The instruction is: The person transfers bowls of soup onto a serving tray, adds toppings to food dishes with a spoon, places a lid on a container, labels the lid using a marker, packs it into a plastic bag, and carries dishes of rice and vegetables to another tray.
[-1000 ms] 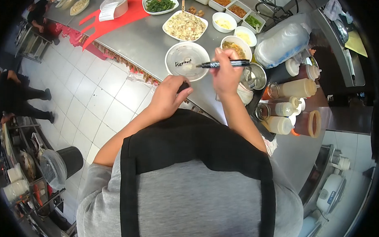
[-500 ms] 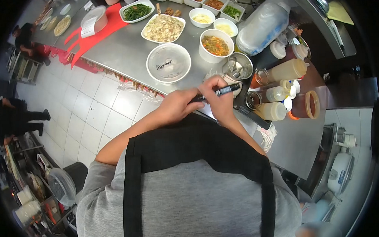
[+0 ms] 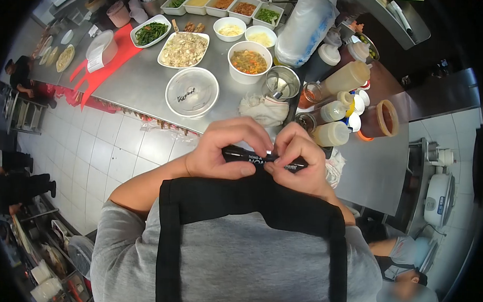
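Note:
Both hands hold a black marker pen [image 3: 255, 159] close to my apron, lying nearly level with its printed label facing up. My left hand [image 3: 220, 150] is closed around the left part of it. At the other end, my right hand [image 3: 302, 162] pinches it with curled fingers; whether the cap is on cannot be made out. Beyond the hands, at the bench edge, stands a round tub with a clear lid [image 3: 192, 93] that carries black handwriting. A crumpled white cloth [image 3: 263, 110] lies just past my right hand, beside a metal pot [image 3: 281, 82].
On the steel bench [image 3: 132, 78] stand a tub of diced vegetables [image 3: 249, 62], a dish of pale chopped food [image 3: 184, 49], a plate of greens [image 3: 151, 34] and a red sheet [image 3: 109, 66]. Sauce bottles [image 3: 332, 133] crowd the right. Other people [image 3: 22, 74] are at left and lower right.
The marker has come from a slanted position near the bench edge to nearly level before my apron. My hands have drawn back towards me and sit further apart along it.

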`<move>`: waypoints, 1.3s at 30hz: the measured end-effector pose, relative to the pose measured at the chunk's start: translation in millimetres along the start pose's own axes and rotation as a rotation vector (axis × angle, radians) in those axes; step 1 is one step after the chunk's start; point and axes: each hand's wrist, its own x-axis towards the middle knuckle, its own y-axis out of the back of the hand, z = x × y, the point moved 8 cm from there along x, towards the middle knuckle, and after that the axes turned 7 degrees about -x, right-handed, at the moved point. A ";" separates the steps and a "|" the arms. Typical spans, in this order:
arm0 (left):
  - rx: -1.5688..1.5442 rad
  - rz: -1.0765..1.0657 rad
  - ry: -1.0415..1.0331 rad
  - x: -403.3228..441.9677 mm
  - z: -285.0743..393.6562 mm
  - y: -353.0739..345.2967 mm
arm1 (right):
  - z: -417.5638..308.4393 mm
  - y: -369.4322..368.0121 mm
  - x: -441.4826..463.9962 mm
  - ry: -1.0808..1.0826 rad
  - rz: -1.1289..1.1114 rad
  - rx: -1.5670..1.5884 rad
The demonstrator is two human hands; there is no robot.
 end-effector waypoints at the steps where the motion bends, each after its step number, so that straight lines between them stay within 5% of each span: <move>1: -0.021 -0.033 0.038 -3.7 -5.8 -5.5 | 1.7 0.6 -3.0 -0.006 -0.010 -0.001; 6: 0.255 0.141 0.066 -9.6 -27.4 -7.3 | -3.2 21.6 2.7 -0.046 -0.196 -0.212; 8: 0.384 0.328 -0.024 -12.3 -15.2 -5.2 | -47.2 58.1 18.3 0.114 -0.205 -0.347; 12: 0.558 0.544 0.095 -48.8 2.0 28.6 | -164.6 139.9 30.7 0.509 0.420 -0.891; 14: 0.552 0.733 0.142 -75.7 14.8 44.0 | -189.8 147.5 54.8 0.726 0.427 -1.202; 20: 0.778 1.014 0.084 -143.2 69.2 90.3 | -100.2 197.8 159.4 0.302 0.160 -1.642; 27: 0.920 1.197 0.145 -198.5 104.5 214.8 | -25.7 266.8 193.8 0.019 -0.008 -1.661; 30: 0.849 1.297 0.210 -229.6 102.0 304.9 | -23.6 319.2 184.3 0.186 0.124 -1.825; 35: 0.738 1.397 0.484 -276.1 74.8 460.1 | -152.3 141.7 172.1 0.124 0.335 -1.851; 39: 0.853 1.265 0.694 -286.6 31.0 594.5 | -188.2 60.1 173.4 0.147 0.355 -1.862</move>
